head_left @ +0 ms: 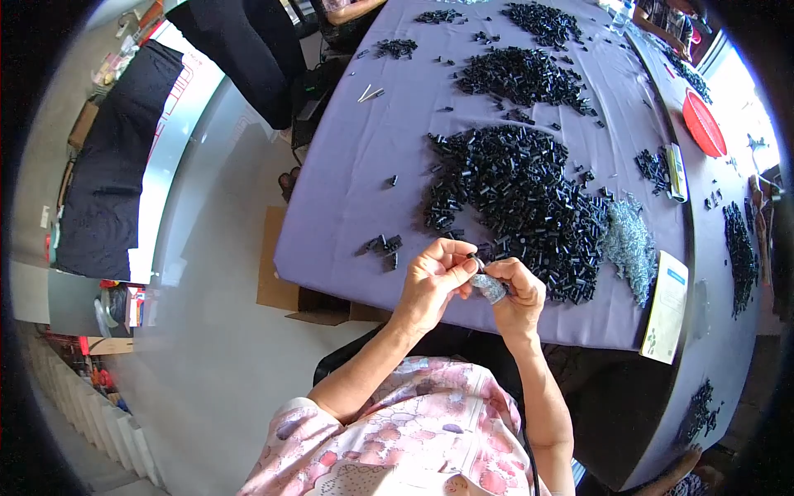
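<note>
My left hand is closed in a pinch on a small black cylindrical piece just past the table's near edge. My right hand meets it there, thumb and forefinger together at the same piece. A cluster of small clear, silvery pieces is held in the curled fingers of that hand. Right beyond both hands spreads a large heap of short black cylinders. Along its right side lies a pile of small clear pieces. A few loose black cylinders rest left of my hands.
The purple cloth-covered table bears more black heaps farther off. A booklet lies at the right near edge; a red basket stands on the neighbouring table. Below the left corner is an open cardboard box. Other people sit around the tables.
</note>
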Available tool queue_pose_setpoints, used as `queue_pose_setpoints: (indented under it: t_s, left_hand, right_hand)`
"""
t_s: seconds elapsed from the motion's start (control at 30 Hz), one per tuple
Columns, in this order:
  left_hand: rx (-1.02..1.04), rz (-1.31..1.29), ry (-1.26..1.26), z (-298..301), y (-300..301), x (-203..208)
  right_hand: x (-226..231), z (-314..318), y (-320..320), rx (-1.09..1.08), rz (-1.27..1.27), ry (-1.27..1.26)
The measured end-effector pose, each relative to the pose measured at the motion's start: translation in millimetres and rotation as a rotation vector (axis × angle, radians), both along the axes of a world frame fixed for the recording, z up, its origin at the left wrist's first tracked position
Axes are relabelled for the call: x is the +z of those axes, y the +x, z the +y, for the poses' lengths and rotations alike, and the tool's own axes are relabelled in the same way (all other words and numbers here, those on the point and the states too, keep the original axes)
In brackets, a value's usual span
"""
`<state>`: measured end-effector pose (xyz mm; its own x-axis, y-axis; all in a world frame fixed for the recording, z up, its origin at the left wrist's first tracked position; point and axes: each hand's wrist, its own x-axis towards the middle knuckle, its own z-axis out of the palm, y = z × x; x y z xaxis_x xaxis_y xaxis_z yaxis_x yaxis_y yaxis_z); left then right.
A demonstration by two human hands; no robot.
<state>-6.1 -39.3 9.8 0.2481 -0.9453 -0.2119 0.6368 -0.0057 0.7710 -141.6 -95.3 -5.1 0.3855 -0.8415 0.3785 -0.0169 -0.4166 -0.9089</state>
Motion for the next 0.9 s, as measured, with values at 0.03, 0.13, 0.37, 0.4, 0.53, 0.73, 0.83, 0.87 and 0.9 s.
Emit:
queue_pose_setpoints:
  t_s: [0.03,0.13,0.37,0.4,0.53,0.73,0.83,0.87,0.9]
  left_hand:
    - [0.001,-0.003,0.004,-1,1,0]
    - [-0.024,-0.010,0.027,0,4,1]
    - [-0.002,0.124,0.116,4,-1,2]
    - [-0.033,0.115,0.112,6,1,1]
    - [-0.058,0.182,0.109,12,3,-2]
    - [-0.088,0.233,0.147,16,0,-3]
    - [-0.157,0.270,0.110,18,5,-6]
    - [-0.196,0.291,0.083,18,6,-6]
    - [-0.197,0.290,0.083,17,6,-4]
  right_hand:
    - [0,0,0,-0.003,-0.004,-0.008]
    - [4,3,-1,-0.013,0.022,0.025]
    - [23,-3,-4,0.119,0.109,-0.056]
    - [22,-5,-5,0.176,0.133,-0.067]
    - [26,-10,-6,0.326,0.145,-0.048]
    - [18,-9,-8,0.375,0.102,0.068]
    - [17,-6,-8,0.367,0.068,0.120]
    - [15,-6,-8,0.367,0.069,0.119]
    - [14,-6,-8,0.369,0.066,0.131]
